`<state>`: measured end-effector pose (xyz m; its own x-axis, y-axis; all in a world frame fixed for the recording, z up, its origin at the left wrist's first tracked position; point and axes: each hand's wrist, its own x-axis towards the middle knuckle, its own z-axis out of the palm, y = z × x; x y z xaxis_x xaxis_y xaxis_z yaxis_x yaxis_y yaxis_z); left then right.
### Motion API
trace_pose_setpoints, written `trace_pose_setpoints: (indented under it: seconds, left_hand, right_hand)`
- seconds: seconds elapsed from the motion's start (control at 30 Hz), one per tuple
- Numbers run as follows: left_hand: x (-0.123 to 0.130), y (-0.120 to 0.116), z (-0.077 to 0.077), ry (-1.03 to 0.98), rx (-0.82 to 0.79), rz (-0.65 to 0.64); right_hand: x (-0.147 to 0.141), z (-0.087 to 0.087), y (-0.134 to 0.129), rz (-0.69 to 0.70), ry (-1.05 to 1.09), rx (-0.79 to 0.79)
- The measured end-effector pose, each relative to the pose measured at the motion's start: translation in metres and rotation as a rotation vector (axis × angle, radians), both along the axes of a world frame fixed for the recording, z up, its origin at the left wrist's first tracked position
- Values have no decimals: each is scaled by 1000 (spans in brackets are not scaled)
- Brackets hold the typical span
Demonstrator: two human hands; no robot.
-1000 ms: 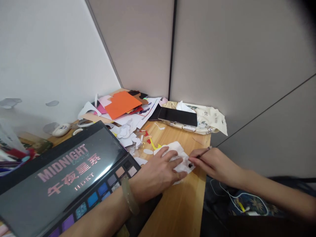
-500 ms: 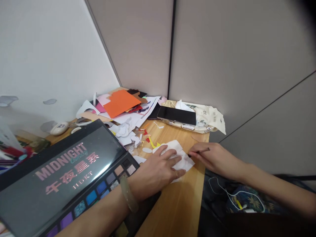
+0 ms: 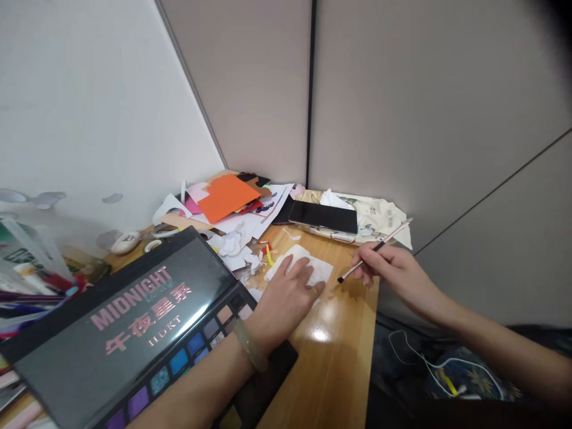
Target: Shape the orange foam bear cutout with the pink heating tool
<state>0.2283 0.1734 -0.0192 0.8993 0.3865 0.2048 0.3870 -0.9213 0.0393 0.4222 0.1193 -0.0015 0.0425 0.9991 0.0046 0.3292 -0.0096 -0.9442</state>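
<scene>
My left hand lies with fingers spread on a white tissue, pressing it on the wooden table. A greenish bangle circles that wrist. In my right hand is a thin makeup brush, pinched between thumb and fingers. Its dark, angled tip points down-left, just right of the tissue and apart from it. Under my left forearm an eyeshadow palette lies open, its lid toward the wall and colored pans partly hidden by the arm.
Behind the tissue are paper scraps and an orange sheet. A phone rests on a wipes packet. Pens stand at the left, near a white mouse-like object. The table's right edge drops off beside a white cable.
My right hand has lifted the brush away from the tissue's right corner and turned it, so more of its length shows. My left hand stays on the tissue. The view has shifted slightly.
</scene>
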Motion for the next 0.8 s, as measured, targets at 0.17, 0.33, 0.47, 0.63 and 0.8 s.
trace_pose_setpoints:
  seconds: [0.17, 0.33, 0.47, 0.63, 0.8]
  left_hand:
    - [1, 3, 5, -295, -209, 241]
    - [4, -11, 18, -536, -692, 254]
    - [8, -19, 26, -524, -943, 306]
    - [6, -20, 36, -490, -1095, 412]
    - [6, -22, 42, -482, -1128, 449]
  right_hand:
    - [-13, -5, -2, -88, 707, -221]
    - [-20, -6, -5, -102, 964, -334]
    - [-22, -2, -7, -73, 952, -345]
    - [-25, 5, -11, -40, 737, -232]
    - [-25, 12, -16, -20, 330, -61]
